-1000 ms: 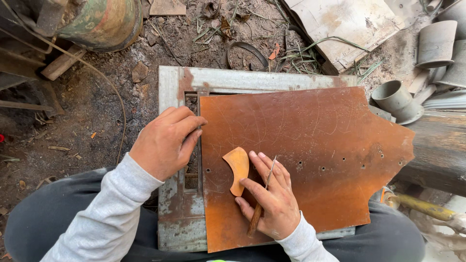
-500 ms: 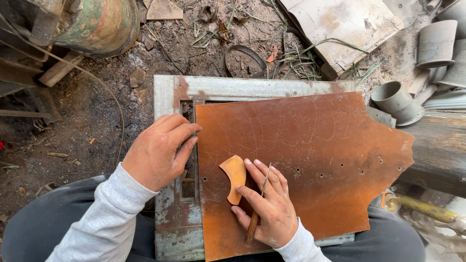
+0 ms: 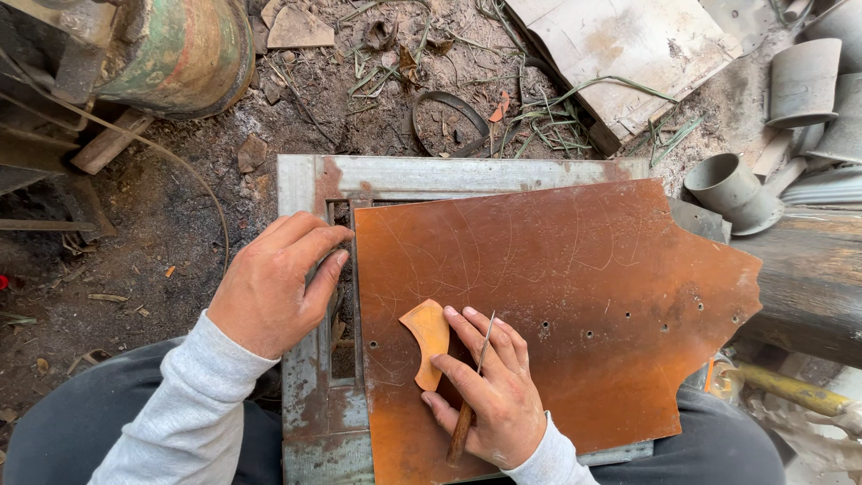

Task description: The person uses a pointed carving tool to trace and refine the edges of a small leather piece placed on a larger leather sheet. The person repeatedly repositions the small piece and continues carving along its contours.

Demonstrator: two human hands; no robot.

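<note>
**A:** We see a rusty orange metal sheet [image 3: 575, 305] lying flat on a grey metal frame [image 3: 431, 172] across a seated person's lap, scrap-strewn dirt all around. Where is the small piece?

**B:** The template [image 3: 428, 334], a curved tan cut-out, lies flat on the sheet near its left edge. We see the right hand [image 3: 489, 395] pressing it down: the fingertips [image 3: 442, 363] rest on its right side, and most of the piece shows to the left of the fingers.

**A:** And the tool?

**B:** A thin scriber [image 3: 471, 395] with a wooden handle is gripped in that same hand. It runs between the fingers, its metal point up on the sheet just right of the template, the handle down past the wrist. So the right hand grasps the scriber and pins the template at once.

**A:** The other hand?

**B:** The left hand [image 3: 274, 287] holds nothing. It lies palm down, fingers loosely curled, on the frame's left rail, with fingertips at the sheet's left edge, apart from the template.

**A:** Around them?

**B:** We note grey cups [image 3: 732, 190] at right and a green tank [image 3: 171, 49] at upper left.
</note>
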